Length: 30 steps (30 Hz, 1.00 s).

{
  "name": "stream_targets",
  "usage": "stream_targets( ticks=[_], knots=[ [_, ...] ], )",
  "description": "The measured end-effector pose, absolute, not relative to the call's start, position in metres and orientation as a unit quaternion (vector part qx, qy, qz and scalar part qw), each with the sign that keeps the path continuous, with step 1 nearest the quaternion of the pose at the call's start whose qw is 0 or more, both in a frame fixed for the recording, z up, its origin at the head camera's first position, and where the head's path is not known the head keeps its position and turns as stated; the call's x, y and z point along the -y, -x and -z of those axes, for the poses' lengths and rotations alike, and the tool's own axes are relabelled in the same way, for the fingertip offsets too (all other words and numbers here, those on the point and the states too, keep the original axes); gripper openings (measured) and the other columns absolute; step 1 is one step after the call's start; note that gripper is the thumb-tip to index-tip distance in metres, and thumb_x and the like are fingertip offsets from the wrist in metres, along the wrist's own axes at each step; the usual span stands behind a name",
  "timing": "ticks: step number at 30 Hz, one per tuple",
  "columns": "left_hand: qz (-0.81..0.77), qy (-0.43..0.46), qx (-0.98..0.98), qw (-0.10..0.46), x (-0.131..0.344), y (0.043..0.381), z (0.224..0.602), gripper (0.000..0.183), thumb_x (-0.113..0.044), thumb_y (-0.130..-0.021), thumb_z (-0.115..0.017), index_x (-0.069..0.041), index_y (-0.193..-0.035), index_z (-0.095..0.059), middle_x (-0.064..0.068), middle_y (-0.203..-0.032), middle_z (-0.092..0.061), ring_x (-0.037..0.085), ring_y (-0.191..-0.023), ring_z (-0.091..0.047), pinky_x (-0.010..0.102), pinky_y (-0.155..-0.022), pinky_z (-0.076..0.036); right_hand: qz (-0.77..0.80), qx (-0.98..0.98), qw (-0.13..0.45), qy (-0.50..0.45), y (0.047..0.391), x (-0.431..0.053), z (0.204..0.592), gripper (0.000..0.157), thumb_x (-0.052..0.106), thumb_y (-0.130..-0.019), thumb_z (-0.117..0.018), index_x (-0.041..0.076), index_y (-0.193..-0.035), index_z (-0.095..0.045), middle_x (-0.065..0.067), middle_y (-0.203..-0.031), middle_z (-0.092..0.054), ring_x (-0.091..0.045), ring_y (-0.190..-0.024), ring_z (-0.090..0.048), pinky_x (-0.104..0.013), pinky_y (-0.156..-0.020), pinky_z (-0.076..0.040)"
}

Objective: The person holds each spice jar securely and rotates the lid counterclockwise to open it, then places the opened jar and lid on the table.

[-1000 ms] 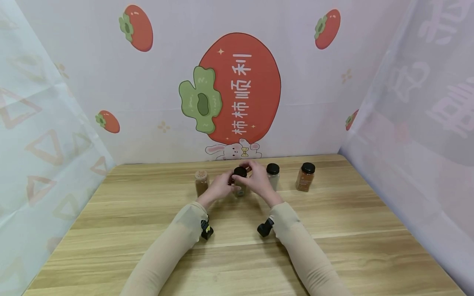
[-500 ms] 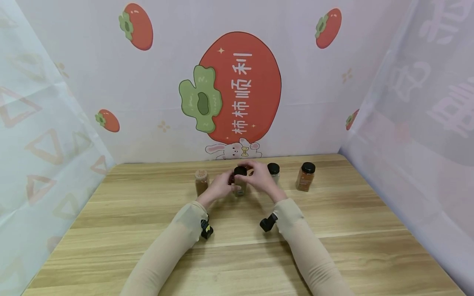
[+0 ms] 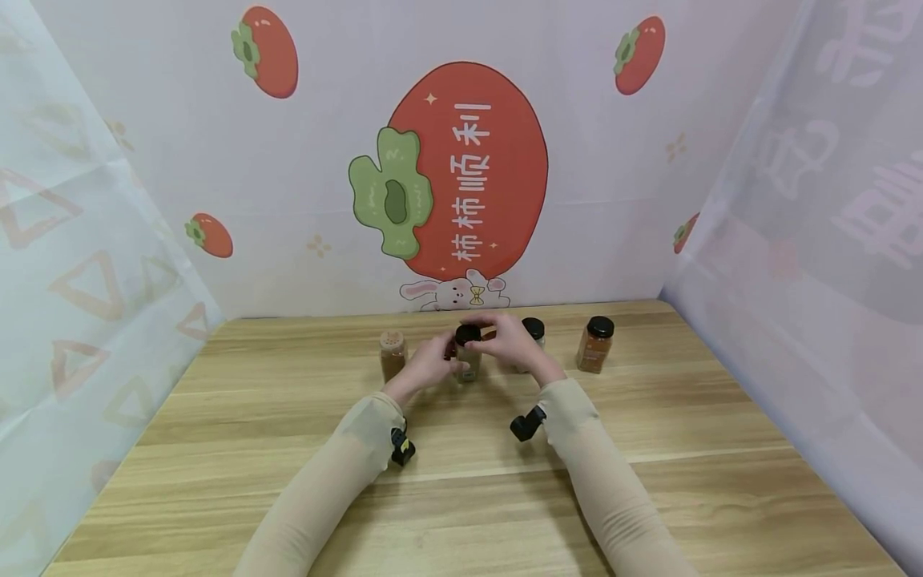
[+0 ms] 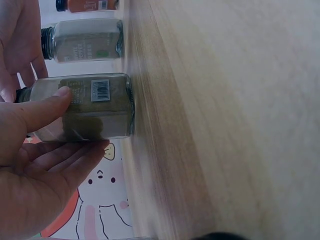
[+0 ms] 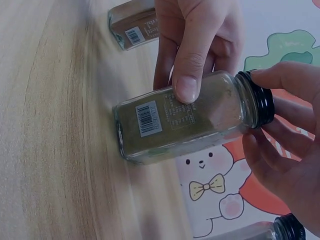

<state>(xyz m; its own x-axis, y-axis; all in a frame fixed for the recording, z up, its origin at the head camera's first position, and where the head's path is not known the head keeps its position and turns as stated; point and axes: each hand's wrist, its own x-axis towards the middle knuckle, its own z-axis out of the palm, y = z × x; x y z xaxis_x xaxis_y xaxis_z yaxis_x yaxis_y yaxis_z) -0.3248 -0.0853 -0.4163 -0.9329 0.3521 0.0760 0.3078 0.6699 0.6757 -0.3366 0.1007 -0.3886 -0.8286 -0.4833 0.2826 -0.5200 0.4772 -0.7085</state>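
Observation:
A spice jar [image 3: 469, 365] with a greenish-brown powder and black lid stands upright on the wooden table. Around its glass body, my left hand [image 3: 430, 362] holds it, thumb on the barcode side and fingers on the opposite side, as the left wrist view shows. My right hand [image 3: 510, 343] grips the black lid [image 5: 262, 100] between thumb and fingers. The lid still sits on the neck, with glass thread showing beneath it. To the left of my left hand is a brown spice jar [image 3: 392, 357] with a bare perforated shaker top.
Just right of my right hand stands a pale-powder jar with a black lid [image 3: 533, 328], partly hidden. An orange-red spice jar [image 3: 594, 346], also black-lidded, is farther right. A printed cloth [image 3: 303, 160] rises behind the table's back edge.
My right wrist and forearm have swung a little outward to the right while the fingers stay at the lid. The left hand and the jar keep their place.

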Motion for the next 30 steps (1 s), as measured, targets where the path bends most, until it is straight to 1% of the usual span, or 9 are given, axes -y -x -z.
stream_targets(
  ticks=[6, 10, 14, 18, 22, 24, 27, 30],
  knots=[
    [-0.366, -0.181, -0.912, 0.033, 0.085, 0.324, 0.416, 0.038, -0.02, -0.085, -0.072, -0.011, -0.118, -0.055, 0.007, -0.098, -0.063, 0.02, -0.088, -0.056, 0.036, -0.077, -0.048, -0.431, 0.848, 0.023, -0.308, 0.338, -0.102, 0.391, 0.043, 0.014, -0.084, -0.072, 0.001, -0.124, -0.061, -0.015, -0.122, -0.063, -0.027, -0.115, -0.058, -0.042, -0.088, -0.053],
    [-0.366, -0.183, -0.912, 0.03, 0.085, 0.323, 0.415, 0.035, -0.02, -0.085, -0.072, -0.011, -0.114, -0.056, 0.007, -0.097, -0.063, 0.02, -0.088, -0.056, 0.036, -0.077, -0.047, -0.441, 0.848, 0.024, -0.294, 0.337, -0.102, 0.392, 0.044, 0.018, -0.083, -0.074, 0.006, -0.124, -0.061, -0.011, -0.123, -0.063, -0.024, -0.115, -0.057, -0.041, -0.09, -0.052],
    [-0.369, -0.182, -0.911, 0.03, 0.085, 0.322, 0.415, 0.034, -0.02, -0.084, -0.072, -0.011, -0.114, -0.056, 0.007, -0.099, -0.063, 0.021, -0.092, -0.057, 0.038, -0.081, -0.049, -0.46, 0.845, 0.028, -0.271, 0.336, -0.101, 0.394, 0.049, 0.026, -0.083, -0.074, 0.01, -0.126, -0.06, -0.01, -0.126, -0.061, -0.024, -0.116, -0.056, -0.045, -0.092, -0.051],
    [-0.371, -0.183, -0.91, 0.033, 0.084, 0.322, 0.415, 0.041, -0.021, -0.085, -0.072, -0.011, -0.122, -0.055, 0.01, -0.109, -0.065, 0.023, -0.101, -0.059, 0.04, -0.087, -0.049, -0.474, 0.843, 0.052, -0.248, 0.335, -0.098, 0.398, 0.052, 0.033, -0.081, -0.075, 0.012, -0.126, -0.059, -0.01, -0.125, -0.061, -0.024, -0.114, -0.057, -0.048, -0.091, -0.051],
    [-0.371, -0.183, -0.91, 0.033, 0.085, 0.322, 0.415, 0.045, -0.02, -0.086, -0.071, -0.011, -0.126, -0.054, 0.013, -0.112, -0.064, 0.025, -0.102, -0.059, 0.042, -0.088, -0.049, -0.481, 0.843, 0.08, -0.226, 0.335, -0.093, 0.403, 0.052, 0.038, -0.079, -0.076, 0.013, -0.122, -0.061, -0.007, -0.118, -0.064, -0.022, -0.107, -0.059, -0.047, -0.088, -0.051],
    [-0.369, -0.184, -0.911, 0.03, 0.085, 0.322, 0.415, 0.044, -0.02, -0.085, -0.071, -0.01, -0.125, -0.054, 0.014, -0.11, -0.065, 0.025, -0.1, -0.06, 0.041, -0.086, -0.05, -0.481, 0.844, 0.093, -0.219, 0.335, -0.09, 0.406, 0.052, 0.037, -0.078, -0.077, 0.011, -0.121, -0.061, -0.008, -0.116, -0.064, -0.023, -0.104, -0.059, -0.047, -0.086, -0.052],
    [-0.366, -0.187, -0.911, 0.025, 0.085, 0.322, 0.415, 0.043, -0.02, -0.085, -0.072, -0.009, -0.122, -0.055, 0.013, -0.107, -0.065, 0.023, -0.097, -0.06, 0.039, -0.083, -0.05, -0.472, 0.849, 0.112, -0.212, 0.334, -0.088, 0.41, 0.053, 0.037, -0.077, -0.078, 0.009, -0.119, -0.062, -0.007, -0.113, -0.065, -0.022, -0.099, -0.059, -0.042, -0.083, -0.053],
    [-0.364, -0.189, -0.912, 0.022, 0.086, 0.323, 0.416, 0.042, -0.02, -0.084, -0.072, -0.008, -0.121, -0.055, 0.012, -0.108, -0.065, 0.023, -0.097, -0.061, 0.039, -0.083, -0.051, -0.467, 0.85, 0.125, -0.21, 0.333, -0.087, 0.413, 0.053, 0.036, -0.076, -0.079, 0.007, -0.118, -0.063, -0.005, -0.108, -0.065, -0.022, -0.096, -0.059, -0.04, -0.079, -0.053]
  ],
)
